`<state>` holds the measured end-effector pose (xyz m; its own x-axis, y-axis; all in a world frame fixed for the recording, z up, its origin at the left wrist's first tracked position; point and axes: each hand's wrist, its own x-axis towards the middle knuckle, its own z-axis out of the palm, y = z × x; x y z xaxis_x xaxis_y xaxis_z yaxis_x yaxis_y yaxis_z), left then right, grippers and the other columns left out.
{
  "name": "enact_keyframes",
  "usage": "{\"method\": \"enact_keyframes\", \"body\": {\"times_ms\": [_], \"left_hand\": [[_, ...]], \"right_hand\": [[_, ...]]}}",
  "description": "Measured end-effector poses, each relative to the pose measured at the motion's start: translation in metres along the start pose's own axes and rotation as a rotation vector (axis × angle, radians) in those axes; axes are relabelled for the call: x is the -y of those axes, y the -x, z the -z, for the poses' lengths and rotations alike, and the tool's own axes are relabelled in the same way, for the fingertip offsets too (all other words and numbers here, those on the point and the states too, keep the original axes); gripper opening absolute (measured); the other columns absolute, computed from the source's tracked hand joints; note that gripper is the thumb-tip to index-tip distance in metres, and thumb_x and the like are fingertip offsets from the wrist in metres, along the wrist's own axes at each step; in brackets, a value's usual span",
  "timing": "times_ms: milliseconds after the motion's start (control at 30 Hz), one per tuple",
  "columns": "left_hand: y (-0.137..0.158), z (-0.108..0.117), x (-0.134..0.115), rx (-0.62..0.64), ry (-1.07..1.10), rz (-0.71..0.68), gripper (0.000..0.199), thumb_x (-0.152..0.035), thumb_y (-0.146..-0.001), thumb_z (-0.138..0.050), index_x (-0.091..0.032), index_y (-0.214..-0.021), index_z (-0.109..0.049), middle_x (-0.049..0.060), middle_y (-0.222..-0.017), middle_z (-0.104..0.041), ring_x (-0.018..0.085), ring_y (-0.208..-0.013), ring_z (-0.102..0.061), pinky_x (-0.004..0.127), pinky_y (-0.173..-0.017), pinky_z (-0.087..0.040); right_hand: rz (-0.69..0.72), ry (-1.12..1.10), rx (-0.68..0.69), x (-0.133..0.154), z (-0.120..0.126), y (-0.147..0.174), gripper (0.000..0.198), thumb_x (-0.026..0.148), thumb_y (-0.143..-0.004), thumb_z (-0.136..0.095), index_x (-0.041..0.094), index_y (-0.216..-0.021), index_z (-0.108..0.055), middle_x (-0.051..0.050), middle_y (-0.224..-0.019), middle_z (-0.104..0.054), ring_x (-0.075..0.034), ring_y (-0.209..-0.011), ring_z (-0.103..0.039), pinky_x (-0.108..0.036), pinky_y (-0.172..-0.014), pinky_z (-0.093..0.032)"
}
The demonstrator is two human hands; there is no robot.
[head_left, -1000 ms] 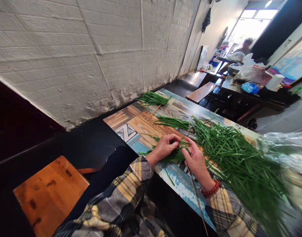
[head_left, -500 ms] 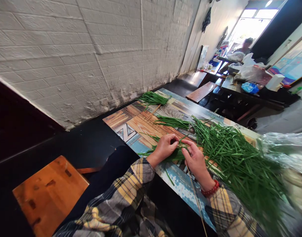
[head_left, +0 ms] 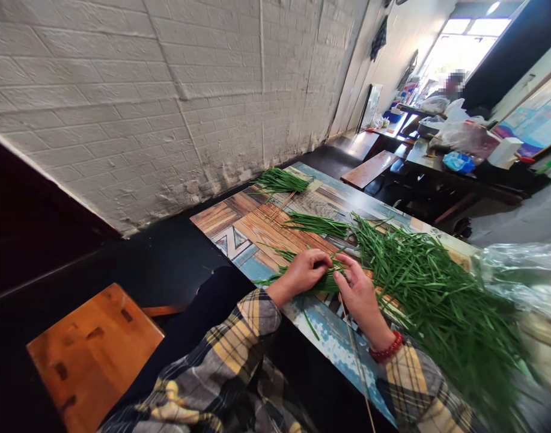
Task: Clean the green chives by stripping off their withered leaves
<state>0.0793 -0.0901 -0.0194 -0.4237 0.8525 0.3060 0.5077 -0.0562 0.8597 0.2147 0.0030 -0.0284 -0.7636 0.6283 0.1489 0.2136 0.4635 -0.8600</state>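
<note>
Moved only slightly since the earlier frame: left hand [head_left: 304, 270] and right hand [head_left: 360, 297], now with fingertips closer together above the same bundle of greens [head_left: 324, 285]. Largest of all, a white brick-patterned wall [head_left: 167, 90], stained near its foot. Alongside, a patterned table [head_left: 266, 233], printed with wood grain and worn blue paint. At lower left, a wooden stool [head_left: 95, 349]. Farther back on the right, a second table [head_left: 422, 161] crowded with plastic bags [head_left: 455, 129], with a bench [head_left: 369, 169] near it. On the patterned table, just beside the right hand, a big loose pile of greens [head_left: 419, 282], with a clear bag [head_left: 518, 270] beyond. Near the wall, a tied-looking bunch [head_left: 282, 179]; between that and the pile, a smaller bunch [head_left: 318, 224]. At the near edge, partly hidden under both hands, the bundle of greens. Left hand curled, thumb near forefinger; cannot tell what, if anything, between them. Right hand half curled, thumb and forefinger a little apart, with a long straw [head_left: 357, 361] running down from beneath; cannot tell whether pinched. On the right wrist, a red bracelet [head_left: 387, 349].
</note>
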Motion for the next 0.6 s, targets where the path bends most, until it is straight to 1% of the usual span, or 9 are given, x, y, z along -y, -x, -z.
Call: {"method": "enact_keyframes", "body": {"times_ms": [100, 200, 267, 300, 400, 500, 600], "left_hand": [[-0.001, 0.007, -0.002, 0.068, -0.022, -0.036, 0.018, -0.009, -0.077, -0.052, -0.017, -0.076, -0.068, 0.002, -0.077, -0.066, 0.014, -0.075, -0.058, 0.024, -0.072, -0.043], [-0.002, 0.018, -0.003, 0.045, -0.056, -0.004, 0.019, -0.012, -0.080, -0.051, -0.017, -0.080, -0.069, 0.003, -0.081, -0.068, 0.015, -0.077, -0.059, 0.025, -0.073, -0.044], [-0.004, 0.024, -0.003, 0.030, -0.091, 0.020, 0.021, -0.014, -0.082, -0.049, -0.017, -0.083, -0.070, 0.004, -0.084, -0.069, 0.016, -0.079, -0.060, 0.025, -0.075, -0.044], [-0.005, 0.026, -0.003, 0.046, -0.113, 0.016, 0.022, -0.015, -0.084, -0.048, -0.017, -0.085, -0.070, 0.004, -0.085, -0.070, 0.016, -0.080, -0.061, 0.025, -0.075, -0.044], [-0.009, 0.026, -0.002, 0.175, -0.181, -0.080, 0.024, -0.020, -0.088, -0.046, -0.017, -0.090, -0.070, 0.005, -0.087, -0.071, 0.016, -0.082, -0.062, 0.025, -0.076, -0.044], [-0.011, 0.021, -0.002, 0.279, -0.253, -0.182, 0.025, -0.023, -0.089, -0.046, -0.016, -0.087, -0.070, 0.006, -0.080, -0.070, 0.016, -0.074, -0.060, 0.024, -0.069, -0.042], [-0.011, 0.018, -0.005, 0.326, -0.260, -0.175, 0.022, -0.023, -0.087, -0.050, -0.015, -0.076, -0.068, 0.003, -0.068, -0.065, 0.014, -0.061, -0.055, 0.023, -0.058, -0.038]], "right_hand": [[-0.002, -0.002, 0.006, 0.003, 0.001, 0.000, 0.048, 0.041, -0.087, -0.049, 0.017, -0.128, -0.049, 0.008, -0.050, -0.043, -0.015, -0.046, -0.047, -0.028, -0.049, -0.041], [-0.020, -0.032, 0.022, 0.007, 0.003, 0.000, 0.050, 0.045, -0.088, -0.047, 0.017, -0.129, -0.049, 0.007, -0.049, -0.048, -0.016, -0.045, -0.049, -0.029, -0.049, -0.042], [-0.063, -0.104, 0.034, 0.010, 0.004, 0.001, 0.052, 0.049, -0.089, -0.044, 0.017, -0.130, -0.049, 0.005, -0.049, -0.050, -0.016, -0.044, -0.049, -0.030, -0.046, -0.041], [-0.090, -0.146, 0.041, 0.011, 0.005, 0.001, 0.053, 0.051, -0.089, -0.041, 0.017, -0.130, -0.049, 0.005, -0.049, -0.051, -0.016, -0.043, -0.050, -0.030, -0.045, -0.041], [-0.148, -0.239, 0.029, 0.012, 0.006, 0.002, 0.055, 0.056, -0.090, -0.037, 0.017, -0.127, -0.051, 0.003, -0.050, -0.053, -0.017, -0.041, -0.050, -0.030, -0.041, -0.039], [-0.155, -0.279, 0.015, 0.013, 0.006, 0.003, 0.056, 0.057, -0.090, -0.035, 0.018, -0.125, -0.053, 0.002, -0.053, -0.055, -0.016, -0.041, -0.049, -0.030, -0.041, -0.039], [-0.155, -0.308, 0.016, 0.014, 0.006, 0.002, 0.055, 0.058, -0.091, -0.032, 0.019, -0.125, -0.053, 0.000, -0.058, -0.058, -0.016, -0.043, -0.051, -0.029, -0.040, -0.039]]}}
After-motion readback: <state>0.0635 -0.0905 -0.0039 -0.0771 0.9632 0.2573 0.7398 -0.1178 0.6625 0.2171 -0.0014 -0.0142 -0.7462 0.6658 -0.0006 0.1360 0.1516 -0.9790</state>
